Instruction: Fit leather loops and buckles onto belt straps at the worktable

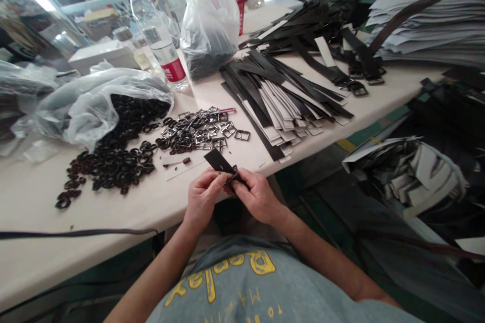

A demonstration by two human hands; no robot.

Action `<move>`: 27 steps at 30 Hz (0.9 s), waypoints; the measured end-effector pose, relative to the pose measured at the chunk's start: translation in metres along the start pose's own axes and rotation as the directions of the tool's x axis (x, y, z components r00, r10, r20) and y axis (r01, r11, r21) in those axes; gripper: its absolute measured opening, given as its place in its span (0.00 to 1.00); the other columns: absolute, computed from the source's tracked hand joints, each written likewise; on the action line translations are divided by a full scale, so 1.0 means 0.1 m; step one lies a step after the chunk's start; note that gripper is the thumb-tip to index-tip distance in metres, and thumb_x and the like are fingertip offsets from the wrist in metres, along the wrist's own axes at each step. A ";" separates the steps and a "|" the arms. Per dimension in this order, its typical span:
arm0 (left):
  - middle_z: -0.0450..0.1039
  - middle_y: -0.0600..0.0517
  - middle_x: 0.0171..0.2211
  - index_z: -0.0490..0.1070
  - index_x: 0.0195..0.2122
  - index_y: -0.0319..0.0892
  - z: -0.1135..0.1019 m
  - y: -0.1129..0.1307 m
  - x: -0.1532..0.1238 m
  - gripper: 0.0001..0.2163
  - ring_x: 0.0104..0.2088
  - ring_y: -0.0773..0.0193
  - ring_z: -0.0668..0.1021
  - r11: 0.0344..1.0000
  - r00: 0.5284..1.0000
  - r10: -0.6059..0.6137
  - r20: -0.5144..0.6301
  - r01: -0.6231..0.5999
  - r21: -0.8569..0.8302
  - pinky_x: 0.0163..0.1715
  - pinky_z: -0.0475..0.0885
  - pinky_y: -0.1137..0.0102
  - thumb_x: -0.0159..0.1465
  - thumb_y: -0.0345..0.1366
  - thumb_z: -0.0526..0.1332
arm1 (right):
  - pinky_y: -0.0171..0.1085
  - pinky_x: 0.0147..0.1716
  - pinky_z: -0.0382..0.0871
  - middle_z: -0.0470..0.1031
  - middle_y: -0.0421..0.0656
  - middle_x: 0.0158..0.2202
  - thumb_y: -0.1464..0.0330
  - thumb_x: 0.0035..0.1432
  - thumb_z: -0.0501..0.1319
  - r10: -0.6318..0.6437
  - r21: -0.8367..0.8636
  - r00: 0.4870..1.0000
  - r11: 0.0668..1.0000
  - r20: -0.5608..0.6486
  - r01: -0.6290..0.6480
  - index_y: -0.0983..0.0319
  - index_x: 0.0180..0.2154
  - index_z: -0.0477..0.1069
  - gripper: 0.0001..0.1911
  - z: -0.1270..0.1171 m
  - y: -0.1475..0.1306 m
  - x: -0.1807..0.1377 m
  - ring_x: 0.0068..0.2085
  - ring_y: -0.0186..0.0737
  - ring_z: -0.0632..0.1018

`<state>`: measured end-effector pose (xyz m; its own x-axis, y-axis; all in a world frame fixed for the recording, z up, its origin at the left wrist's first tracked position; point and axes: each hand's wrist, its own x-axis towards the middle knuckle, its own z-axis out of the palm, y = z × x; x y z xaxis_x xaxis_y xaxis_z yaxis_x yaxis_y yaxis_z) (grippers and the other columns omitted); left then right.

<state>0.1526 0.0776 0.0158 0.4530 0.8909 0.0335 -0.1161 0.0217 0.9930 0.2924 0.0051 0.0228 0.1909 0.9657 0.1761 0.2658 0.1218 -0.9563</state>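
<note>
My left hand (202,197) and my right hand (257,194) meet at the table's near edge, both pinched on one dark belt strap (217,160) whose free end sticks up and to the left. A small dark piece, perhaps a buckle or loop (234,175), sits between my fingertips. Just beyond lies a heap of metal buckles (206,128) and a spill of dark loops (113,161) coming out of a clear plastic bag (94,101). A fanned pile of cut straps (284,101) lies to the right of the buckles.
A water bottle (159,40) and a second plastic bag (208,15) stand at the back. Finished belts with buckles (352,68) and stacked sheets (424,25) lie far right. A box of strips (409,171) sits below the table's (38,197) right end. A black cord (76,233) crosses the near-left edge.
</note>
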 end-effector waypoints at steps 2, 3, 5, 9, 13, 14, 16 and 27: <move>0.75 0.54 0.30 0.82 0.31 0.45 0.04 -0.03 0.00 0.04 0.26 0.68 0.75 0.998 0.999 -0.014 -0.041 0.012 -0.064 0.28 0.73 0.73 0.58 0.38 0.70 | 0.32 0.32 0.66 0.77 0.39 0.29 0.71 0.63 0.55 -0.015 0.017 1.000 1.000 -0.015 0.015 0.61 0.35 0.70 0.06 0.01 0.00 0.00 0.30 0.35 0.76; 0.74 0.55 0.30 0.82 0.31 0.45 0.07 -0.04 0.00 0.04 0.25 0.70 0.75 0.995 0.998 -0.023 -0.065 0.017 -0.095 0.25 0.73 0.74 0.57 0.38 0.71 | 0.32 0.32 0.67 0.77 0.39 0.29 0.71 0.63 0.55 -0.018 0.028 1.000 0.999 -0.022 0.019 0.61 0.35 0.70 0.06 0.01 0.00 0.00 0.30 0.35 0.75; 0.73 0.55 0.31 0.82 0.31 0.45 0.11 -0.05 0.00 0.05 0.24 0.71 0.74 0.989 0.993 -0.042 -0.110 0.026 -0.143 0.22 0.72 0.75 0.55 0.38 0.73 | 0.32 0.32 0.67 0.77 0.38 0.29 0.71 0.63 0.55 -0.016 0.058 1.000 0.998 -0.026 0.018 0.60 0.36 0.70 0.06 0.02 0.00 -0.01 0.29 0.35 0.75; 0.74 0.57 0.30 0.79 0.47 0.50 0.15 -0.04 0.02 0.18 0.22 0.72 0.72 0.979 0.984 -0.091 -0.155 0.060 -0.193 0.20 0.70 0.77 0.54 0.36 0.73 | 0.32 0.32 0.68 0.77 0.38 0.29 0.70 0.64 0.55 0.020 0.096 0.999 0.995 -0.034 -0.017 0.59 0.34 0.69 0.06 0.04 0.00 -0.01 0.30 0.35 0.76; 0.77 0.57 0.34 0.63 0.63 0.58 0.15 -0.01 0.05 0.37 0.26 0.69 0.76 0.965 0.980 -0.115 -0.165 0.071 -0.253 0.23 0.71 0.78 0.53 0.34 0.72 | 0.34 0.34 0.70 0.78 0.39 0.30 0.69 0.65 0.55 0.049 0.119 0.999 0.992 -0.019 -0.047 0.60 0.36 0.71 0.07 0.06 0.03 -0.02 0.31 0.36 0.77; 0.78 0.56 0.36 0.66 0.61 0.56 0.15 0.00 0.06 0.35 0.29 0.69 0.77 0.959 0.977 -0.124 -0.175 0.072 -0.273 0.25 0.72 0.78 0.52 0.34 0.73 | 0.34 0.34 0.70 0.78 0.39 0.30 0.69 0.65 0.55 0.055 0.121 0.998 0.991 -0.015 -0.052 0.60 0.37 0.71 0.07 0.07 0.04 -0.02 0.31 0.36 0.78; 0.79 0.54 0.36 0.76 0.50 0.50 0.13 0.00 0.08 0.24 0.31 0.68 0.78 0.944 0.971 -0.156 -0.181 0.092 -0.317 0.28 0.73 0.77 0.51 0.35 0.74 | 0.34 0.35 0.70 0.79 0.39 0.30 0.69 0.65 0.55 0.064 0.114 0.998 0.991 -0.001 -0.064 0.60 0.37 0.71 0.07 0.07 0.05 -0.02 0.32 0.37 0.78; 0.76 0.53 0.26 0.80 0.26 0.42 -0.12 0.19 0.11 0.05 0.28 0.64 0.76 0.995 0.999 -0.007 0.053 0.002 0.097 0.33 0.72 0.70 0.51 0.34 0.74 | 0.33 0.36 0.69 0.77 0.40 0.33 0.66 0.66 0.55 -0.015 0.144 0.988 0.990 0.151 -0.007 0.62 0.37 0.73 0.09 -0.08 0.12 0.01 0.34 0.36 0.76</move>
<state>0.1448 0.0927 0.0342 0.5001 0.8654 0.0322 -0.0284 -0.0207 0.9994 0.3033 0.0056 0.0131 0.0419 0.9873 0.1534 0.1253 0.1472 -0.9811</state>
